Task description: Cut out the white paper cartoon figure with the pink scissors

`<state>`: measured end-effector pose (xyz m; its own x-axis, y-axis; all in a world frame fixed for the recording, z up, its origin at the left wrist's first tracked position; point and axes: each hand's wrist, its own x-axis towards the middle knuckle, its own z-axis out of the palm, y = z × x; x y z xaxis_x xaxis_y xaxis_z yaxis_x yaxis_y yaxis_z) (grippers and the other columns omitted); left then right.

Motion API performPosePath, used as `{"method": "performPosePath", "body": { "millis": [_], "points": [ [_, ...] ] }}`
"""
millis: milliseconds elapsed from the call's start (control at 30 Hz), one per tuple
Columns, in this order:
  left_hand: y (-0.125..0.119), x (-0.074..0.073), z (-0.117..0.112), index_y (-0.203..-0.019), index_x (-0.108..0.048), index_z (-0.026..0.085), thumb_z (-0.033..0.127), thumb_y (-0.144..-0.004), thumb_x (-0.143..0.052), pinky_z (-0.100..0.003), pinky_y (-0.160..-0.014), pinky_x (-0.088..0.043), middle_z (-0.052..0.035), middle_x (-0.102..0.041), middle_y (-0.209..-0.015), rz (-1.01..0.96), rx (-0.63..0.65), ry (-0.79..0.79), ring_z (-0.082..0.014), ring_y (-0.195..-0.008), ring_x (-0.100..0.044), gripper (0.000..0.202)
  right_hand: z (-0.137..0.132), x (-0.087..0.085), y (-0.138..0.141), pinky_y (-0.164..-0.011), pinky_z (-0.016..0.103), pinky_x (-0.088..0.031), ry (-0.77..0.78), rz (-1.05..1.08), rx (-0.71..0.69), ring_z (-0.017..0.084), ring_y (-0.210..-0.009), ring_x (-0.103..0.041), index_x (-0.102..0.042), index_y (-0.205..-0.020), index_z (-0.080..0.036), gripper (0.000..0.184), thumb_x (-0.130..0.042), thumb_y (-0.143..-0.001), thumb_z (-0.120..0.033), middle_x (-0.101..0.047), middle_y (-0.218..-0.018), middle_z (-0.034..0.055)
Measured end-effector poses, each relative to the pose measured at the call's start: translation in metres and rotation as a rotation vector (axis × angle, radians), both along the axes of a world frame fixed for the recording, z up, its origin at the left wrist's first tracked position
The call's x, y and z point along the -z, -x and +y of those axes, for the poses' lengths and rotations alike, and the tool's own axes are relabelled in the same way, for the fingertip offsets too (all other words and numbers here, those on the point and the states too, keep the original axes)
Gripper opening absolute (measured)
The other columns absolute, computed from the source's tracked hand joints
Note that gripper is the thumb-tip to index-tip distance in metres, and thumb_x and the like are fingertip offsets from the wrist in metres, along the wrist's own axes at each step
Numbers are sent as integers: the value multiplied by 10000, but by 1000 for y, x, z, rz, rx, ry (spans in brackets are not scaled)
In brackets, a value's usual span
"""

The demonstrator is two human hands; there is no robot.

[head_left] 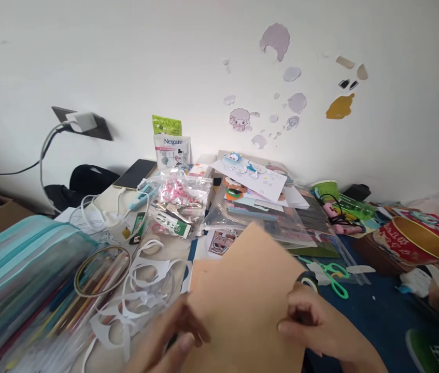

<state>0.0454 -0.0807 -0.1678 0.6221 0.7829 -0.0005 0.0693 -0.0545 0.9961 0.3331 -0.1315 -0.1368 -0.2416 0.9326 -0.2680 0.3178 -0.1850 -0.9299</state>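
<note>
Far left: clear plastic pencil pouch [28, 280], blurred, then curly white paper scraps [141, 290] on bench [363, 316]. Left hand [172, 336] fingers curled, pinching near-left edge of flat tan cardboard sheet [242, 290]. Right hand [316, 326] grips its right edge, thumb on top. Sheet tilted, near centre. Green scissors [336, 277] right.

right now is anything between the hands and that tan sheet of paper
Nothing visible. The left hand and right hand are both already on the tan paper sheet, one at each side edge.
</note>
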Motion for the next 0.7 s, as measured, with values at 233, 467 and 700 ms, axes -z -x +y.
{"method": "performPosePath", "body": {
  "millis": [233, 467, 700],
  "points": [
    [-4, 32, 0, -1258, -422, 233, 475, -886, -554, -194, -484, -399, 50, -548, -686, 112, -129, 160, -114, -552, -525, 463, 7, -2, 2, -307, 147, -241, 312, -144, -151, 55, -331, -369, -668, -717, -179, 151, -643, -825, -281, -523, -523, -58],
    [-5, 8, 3, -1204, -464, 194, 308, -834, -429, -217, -459, -327, 98, -480, -518, 530, -79, -284, -141, -432, -519, 389, -11, 10, -72, -373, 214, -333, 60, -455, 340, 107, -375, -422, -719, -917, -172, 370, -488, -888, -460, -669, -629, 26],
    [-10, -14, -9, -1003, -588, 228, 228, -881, -376, -219, -440, -358, 68, -607, -557, 516, 21, -549, -125, -419, -557, 245, -6, 52, -120, -819, 420, -506, -316, -842, 628, 267, -974, -636, -688, -1036, -161, 218, -542, -900, -249, -696, -1066, 114]
  ]
}}
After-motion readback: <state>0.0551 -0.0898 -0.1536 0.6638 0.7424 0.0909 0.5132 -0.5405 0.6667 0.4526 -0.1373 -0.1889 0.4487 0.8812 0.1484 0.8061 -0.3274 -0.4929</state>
